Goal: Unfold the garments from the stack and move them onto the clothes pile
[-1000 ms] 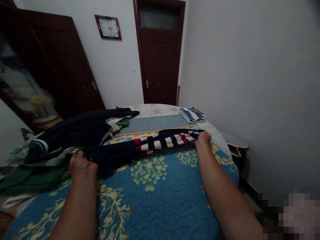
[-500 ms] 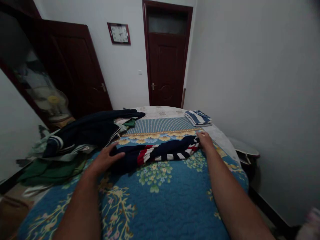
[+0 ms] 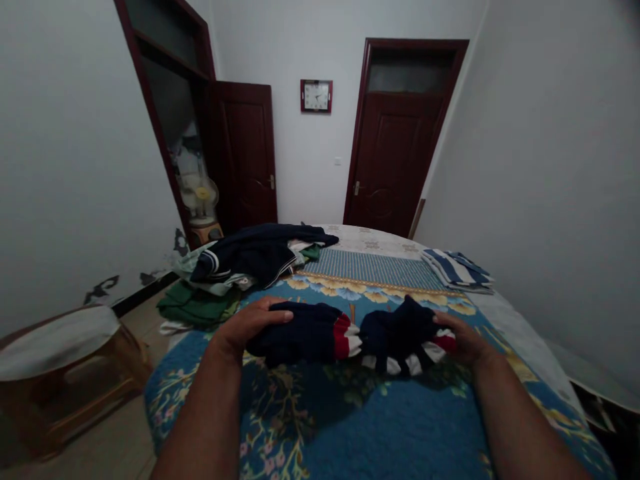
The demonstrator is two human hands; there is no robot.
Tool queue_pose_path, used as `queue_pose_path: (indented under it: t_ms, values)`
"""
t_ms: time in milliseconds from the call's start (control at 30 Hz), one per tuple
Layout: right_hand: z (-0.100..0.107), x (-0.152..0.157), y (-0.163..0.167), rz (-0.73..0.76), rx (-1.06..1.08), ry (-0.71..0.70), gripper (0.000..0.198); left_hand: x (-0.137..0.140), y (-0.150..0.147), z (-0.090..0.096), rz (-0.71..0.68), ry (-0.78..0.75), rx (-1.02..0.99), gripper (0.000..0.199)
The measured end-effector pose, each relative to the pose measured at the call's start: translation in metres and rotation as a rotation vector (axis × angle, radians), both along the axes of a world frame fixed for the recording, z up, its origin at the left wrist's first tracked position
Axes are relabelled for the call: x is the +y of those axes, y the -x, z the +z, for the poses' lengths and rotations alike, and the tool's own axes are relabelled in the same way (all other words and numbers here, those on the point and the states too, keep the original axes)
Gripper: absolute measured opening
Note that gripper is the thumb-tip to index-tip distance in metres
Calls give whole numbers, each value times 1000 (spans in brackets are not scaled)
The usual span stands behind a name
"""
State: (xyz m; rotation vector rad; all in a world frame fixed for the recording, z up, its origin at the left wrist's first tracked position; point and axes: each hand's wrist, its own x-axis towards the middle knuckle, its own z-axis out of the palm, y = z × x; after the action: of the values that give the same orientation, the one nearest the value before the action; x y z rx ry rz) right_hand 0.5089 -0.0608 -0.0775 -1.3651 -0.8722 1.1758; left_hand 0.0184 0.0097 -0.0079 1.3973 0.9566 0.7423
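Observation:
A navy garment [image 3: 305, 331] with red, white and striped parts is bunched lengthwise between my hands, just over the bed. My left hand [image 3: 257, 323] grips its left end, thumb on top and the other fingers mostly hidden. At the right end, my right hand [image 3: 463, 339] is closed round the cloth near a red and white patch. The garment narrows in the middle, and a shadow falls on the blue floral quilt [image 3: 380, 427] below it. What kind of garment it is, I cannot make out.
Beyond my left hand lies a heap of clothes with a navy jacket [image 3: 255, 250] and green cloth [image 3: 195, 303]. Folded blue-and-white striped cloth [image 3: 457, 267] sits at the far right of the bed. A wooden stool [image 3: 60, 347] stands on the floor at left.
Both hands have closed on the garment and lifted it off the quilt, bunching it and pinching it in at the middle. The head view has turned left.

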Motion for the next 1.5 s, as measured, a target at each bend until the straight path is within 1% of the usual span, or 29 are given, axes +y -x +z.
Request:
queue_pose_path:
  t_ms: [100,167,200,233,267,333,367,400,433,467,500,533,567,600,633,700,733,767,800,833,867,933,1000,1100,1167,1233,1300,1433,1500]
  values:
    - [-12,9,12,135,40,166,29,-1,16,-4,-30,89,-1,14]
    - [-11,30,25,178,51,160,30,8,28,-8,-7,118,-44,20]
    - [-4,45,34,183,59,118,30,16,35,-8,59,112,-96,24]
    - [7,62,45,171,75,42,29,25,41,-5,163,85,-166,28]
    - [24,81,57,145,101,-64,29,35,47,1,292,41,-246,34]
    - [69,121,84,12,168,-355,34,58,59,19,561,-94,-394,42]
    - [95,140,98,-39,196,-524,43,70,65,31,670,-176,-443,43]
    - [119,158,110,-59,198,-646,56,82,71,41,757,-261,-465,43]
    - [140,173,122,-50,191,-704,68,94,76,51,846,-339,-467,43]
    - [155,186,134,-26,174,-722,79,106,82,57,927,-400,-448,42]
    - [162,195,144,27,142,-707,86,117,87,59,1009,-438,-411,42]
    - [162,201,154,94,99,-668,90,127,92,58,1084,-451,-353,42]
    - [152,203,163,163,41,-611,90,136,96,53,1138,-442,-277,42]
    - [135,202,171,227,-35,-547,88,142,100,44,1170,-412,-192,42]
    - [111,198,178,270,-128,-481,84,147,104,34,1182,-382,-103,42]
    - [51,181,189,291,-390,-373,75,151,110,10,1178,-361,59,44]
    - [20,170,191,279,-551,-359,70,150,112,-2,1172,-375,124,46]
    - [-8,158,193,249,-729,-378,64,148,114,-13,1164,-401,185,47]
    - [-31,147,192,226,-877,-407,58,145,115,-22,1153,-428,238,47]
    - [-50,135,191,220,-937,-414,54,142,116,-29,1140,-448,283,46]
    - [-62,126,189,218,-1004,-430,51,137,115,-35,1128,-461,320,45]
    - [-73,112,184,244,-1094,-448,46,128,111,-41,1099,-488,381,43]
    - [-72,105,180,267,-1182,-456,42,119,103,-45,1054,-529,442,38]
    - [-67,103,178,268,-1235,-450,40,106,90,-51,974,-613,538,27]
    - [-67,103,178,259,-1248,-454,40,100,86,-57,962,-617,571,21]
    - [-68,103,178,256,-1252,-451,40,97,87,-65,976,-570,581,18]
    - [-69,101,178,261,-1256,-442,40,95,92,-72,997,-491,548,20]
    - [-70,99,176,265,-1268,-451,41,90,95,-79,1000,-268,279,32]
    - [-70,98,175,260,-1260,-460,41,85,94,-77,979,-222,180,36]
